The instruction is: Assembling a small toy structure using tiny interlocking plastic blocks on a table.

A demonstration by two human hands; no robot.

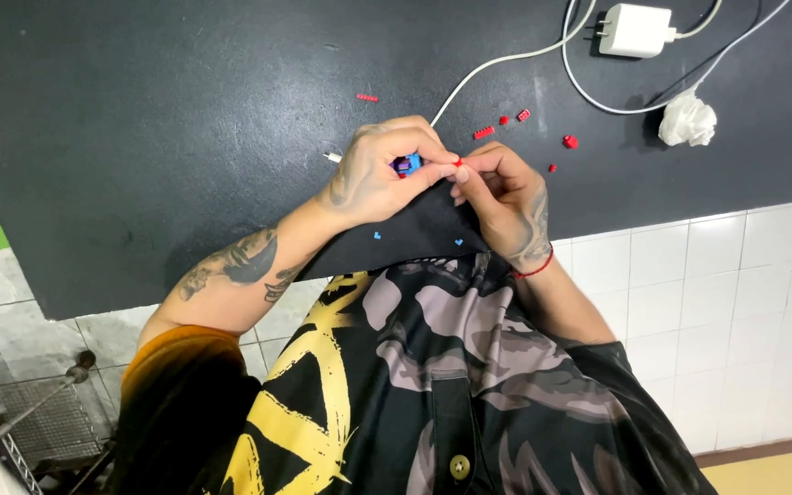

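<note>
My left hand grips a small blue and purple brick model over the edge of the dark countertop. My right hand is close beside it and pinches a tiny red piece at the model's side. Several small red bricks lie on the counter just beyond my hands. Two tiny blue pieces rest on the black cloth under my hands.
A white charger with white cables sits at the far side of the counter. A crumpled white tissue lies to the right. White wall tiles run below the counter, and a wire rack stands at lower left.
</note>
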